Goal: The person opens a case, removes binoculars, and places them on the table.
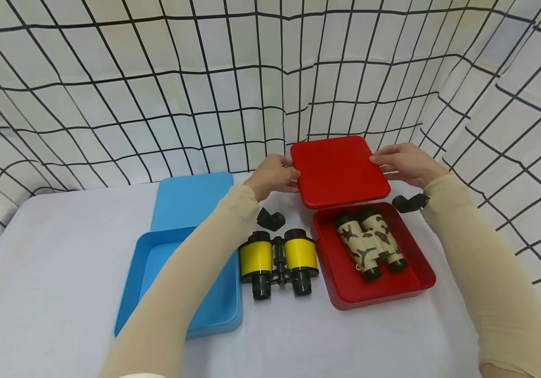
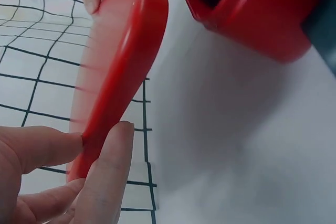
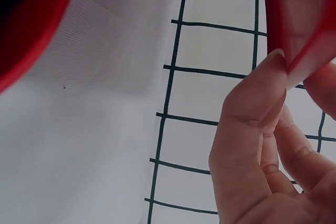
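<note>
A red lid [image 1: 341, 170] is raised behind the red box [image 1: 360, 302], held between both hands. My left hand [image 1: 275, 174] pinches its left edge, thumb and fingers on either side of the rim in the left wrist view. On the opposite edge, my right hand [image 1: 404, 161] pinches it in the same way. Inside the red box lies a pair of camouflage binoculars [image 1: 371, 244]. Yellow and black binoculars [image 1: 278, 262] lie on the table, between the red box and a blue box [image 1: 215, 304]. The left forearm covers part of the blue box.
A blue lid [image 1: 192, 197] lies flat behind the blue box. White cloth with a black grid [image 1: 204, 89] rises at the back and right of the white table [image 1: 62, 262]. Black wrist cameras [image 1: 270, 219] sit on both wrists.
</note>
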Available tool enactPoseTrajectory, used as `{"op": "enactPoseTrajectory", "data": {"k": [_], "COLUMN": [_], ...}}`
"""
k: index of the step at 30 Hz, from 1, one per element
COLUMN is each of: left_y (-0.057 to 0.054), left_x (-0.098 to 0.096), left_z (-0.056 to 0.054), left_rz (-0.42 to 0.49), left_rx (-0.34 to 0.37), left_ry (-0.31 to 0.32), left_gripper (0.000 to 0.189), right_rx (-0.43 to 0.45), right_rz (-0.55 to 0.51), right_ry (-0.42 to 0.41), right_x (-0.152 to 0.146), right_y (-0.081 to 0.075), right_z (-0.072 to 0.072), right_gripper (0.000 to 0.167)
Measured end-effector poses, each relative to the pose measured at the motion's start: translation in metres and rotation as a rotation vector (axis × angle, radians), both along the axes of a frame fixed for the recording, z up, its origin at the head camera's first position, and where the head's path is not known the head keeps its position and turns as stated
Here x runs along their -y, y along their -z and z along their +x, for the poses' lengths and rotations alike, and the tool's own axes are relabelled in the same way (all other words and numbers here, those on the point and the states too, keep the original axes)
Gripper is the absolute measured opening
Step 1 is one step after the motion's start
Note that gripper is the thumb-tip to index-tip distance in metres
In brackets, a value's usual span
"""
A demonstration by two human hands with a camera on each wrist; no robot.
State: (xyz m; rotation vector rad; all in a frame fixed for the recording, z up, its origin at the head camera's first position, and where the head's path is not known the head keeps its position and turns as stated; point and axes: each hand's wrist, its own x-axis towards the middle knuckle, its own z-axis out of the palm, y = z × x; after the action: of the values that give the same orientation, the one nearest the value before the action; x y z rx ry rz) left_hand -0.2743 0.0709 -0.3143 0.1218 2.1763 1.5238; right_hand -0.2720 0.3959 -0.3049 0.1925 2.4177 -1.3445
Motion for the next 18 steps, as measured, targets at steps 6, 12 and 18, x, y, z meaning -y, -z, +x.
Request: {"op": "enactPoseTrajectory", "data": {"k": [6, 12, 18], "left_y": [0.002, 0.006, 0.010], "left_x": [0.000, 0.001, 0.000], "left_z": [-0.005, -0.011, -0.015], "left_rz": [-0.001, -0.004, -0.010], "left_rx": [0.006, 0.013, 0.012], "left_ry": [-0.018, -0.022, -0.023], "left_gripper": [0.057, 0.056, 0.057], "right_rx": [0.023, 0.042, 0.052], "right_rz": [-0.009, -0.028, -0.044], "right_ry": [-0.007, 0.001, 0.012], "right_x": [0.003, 0.005, 0.006], "right_y": [0.004, 0.007, 0.009], "right_z": [-0.008, -0.016, -0.019], "right_gripper": [0.067, 0.065, 0.064]}}
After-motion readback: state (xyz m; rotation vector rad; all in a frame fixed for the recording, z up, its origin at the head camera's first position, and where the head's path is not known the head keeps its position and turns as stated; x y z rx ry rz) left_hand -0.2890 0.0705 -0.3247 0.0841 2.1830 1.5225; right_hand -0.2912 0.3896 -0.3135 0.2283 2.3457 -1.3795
